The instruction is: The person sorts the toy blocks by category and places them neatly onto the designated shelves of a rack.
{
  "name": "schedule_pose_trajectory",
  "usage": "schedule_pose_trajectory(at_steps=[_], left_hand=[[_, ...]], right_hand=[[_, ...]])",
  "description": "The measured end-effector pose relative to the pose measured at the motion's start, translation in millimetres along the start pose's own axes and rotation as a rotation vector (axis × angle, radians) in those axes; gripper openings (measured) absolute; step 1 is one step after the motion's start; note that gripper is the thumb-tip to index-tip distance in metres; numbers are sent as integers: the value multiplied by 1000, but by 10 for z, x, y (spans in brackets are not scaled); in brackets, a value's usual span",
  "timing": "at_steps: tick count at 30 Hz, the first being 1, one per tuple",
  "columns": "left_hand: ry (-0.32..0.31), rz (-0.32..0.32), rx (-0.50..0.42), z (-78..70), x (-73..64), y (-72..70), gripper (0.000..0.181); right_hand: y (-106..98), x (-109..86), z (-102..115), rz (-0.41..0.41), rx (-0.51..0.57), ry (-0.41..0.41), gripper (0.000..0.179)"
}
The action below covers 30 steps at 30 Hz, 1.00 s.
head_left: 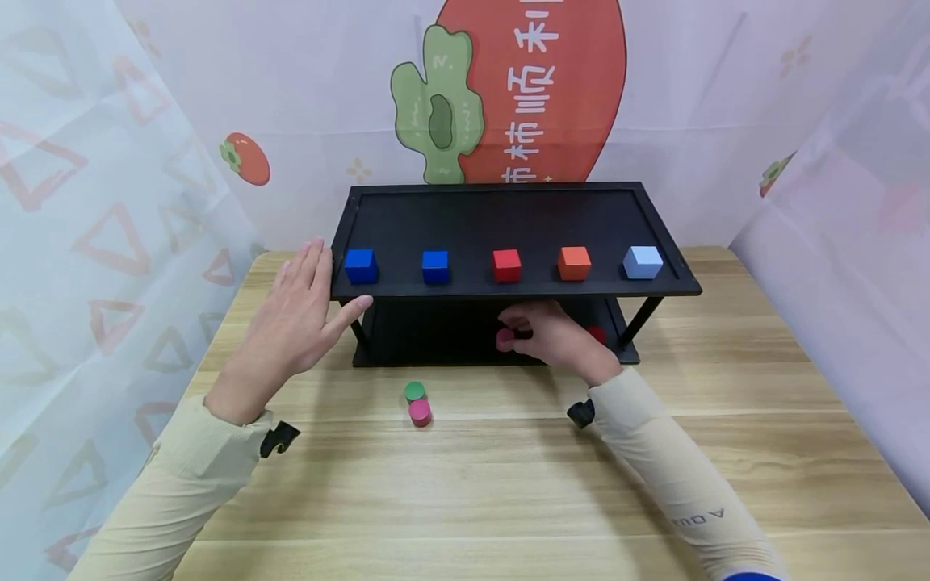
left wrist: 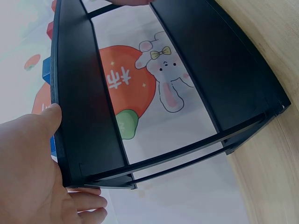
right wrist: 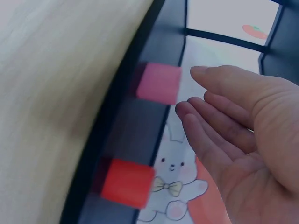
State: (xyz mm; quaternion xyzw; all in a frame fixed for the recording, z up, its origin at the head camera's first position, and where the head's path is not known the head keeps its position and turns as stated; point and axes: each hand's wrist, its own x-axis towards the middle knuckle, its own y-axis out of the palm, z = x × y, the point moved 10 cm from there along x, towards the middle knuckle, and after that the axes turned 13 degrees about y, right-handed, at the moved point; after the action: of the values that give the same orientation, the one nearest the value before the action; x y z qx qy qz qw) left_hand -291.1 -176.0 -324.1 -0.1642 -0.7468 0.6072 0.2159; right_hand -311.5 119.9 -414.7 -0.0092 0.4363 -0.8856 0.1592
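Observation:
A black two-tier shelf [head_left: 494,218] stands on the table. My left hand [head_left: 291,311] rests against its left end with straight fingers, the thumb [left wrist: 52,116] at the upper tier's front edge. Under the upper tier, my right hand [head_left: 555,335] is beside a pink round block [right wrist: 161,84] on the lower tier. The right wrist view shows a gap between the fingertips and this block, with the thumb and fingers apart. A red block [right wrist: 128,183] sits farther right on the same tier, mostly hidden behind the right hand in the head view.
Along the upper tier's front stand two blue cubes [head_left: 435,267], a red cube [head_left: 506,265], an orange cube [head_left: 574,264] and a light blue cube [head_left: 643,263]. A green round block [head_left: 414,391] and another pink round block [head_left: 420,413] lie on the wooden table [head_left: 479,492] in front.

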Motion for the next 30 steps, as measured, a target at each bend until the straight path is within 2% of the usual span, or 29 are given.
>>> schedule_pose_trajectory(at_steps=[6,10,17,23,30], left_hand=[[-1,1,5,4,4,-8,101],[-5,8,5,9,6,1,101],[-15,17,8,25,6,14,101],[-14,17,10,23,6,14,102],[-5,10,16,4,9,3,102]], right_hand=[[78,-63,248,40,-7,-98,39],[209,-106,427,80,-33,-148,39],[487,-140,705,172,-16,-217,40],[727,-107,832,240,0,-232,42],[955,-36,903,266,1,-256,41]])
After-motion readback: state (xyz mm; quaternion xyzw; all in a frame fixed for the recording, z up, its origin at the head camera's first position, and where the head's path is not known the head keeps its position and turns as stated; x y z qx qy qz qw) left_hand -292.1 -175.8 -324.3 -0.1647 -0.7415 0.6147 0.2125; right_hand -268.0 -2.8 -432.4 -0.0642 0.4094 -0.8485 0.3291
